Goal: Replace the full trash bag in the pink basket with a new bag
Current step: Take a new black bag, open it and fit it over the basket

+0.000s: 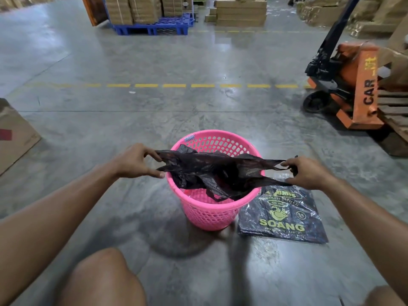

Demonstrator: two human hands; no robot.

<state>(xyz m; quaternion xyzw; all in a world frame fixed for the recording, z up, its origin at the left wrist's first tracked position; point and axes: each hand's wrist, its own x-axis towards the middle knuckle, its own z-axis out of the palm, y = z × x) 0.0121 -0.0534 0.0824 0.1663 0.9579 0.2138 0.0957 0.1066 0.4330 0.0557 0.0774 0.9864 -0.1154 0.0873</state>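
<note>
A pink perforated basket (pixel 212 214) stands upright on the concrete floor in front of me. Stretched over its opening is a thin black plastic bag (pixel 212 168), its lower part hanging down inside the basket. My left hand (pixel 136 161) pinches the bag's left edge just left of the rim. My right hand (pixel 306 171) grips the bag's right handle, to the right of the rim. A flat pack of black bags (pixel 284 217), printed SOANG in yellow, lies on the floor against the basket's right side.
An orange pallet jack (pixel 353 85) with a wooden pallet stands at the right. A cardboard box (pixel 13 133) sits at the left edge. A blue pallet (pixel 154 27) with stacked cartons is far back. My knees (pixel 103 281) are low in view.
</note>
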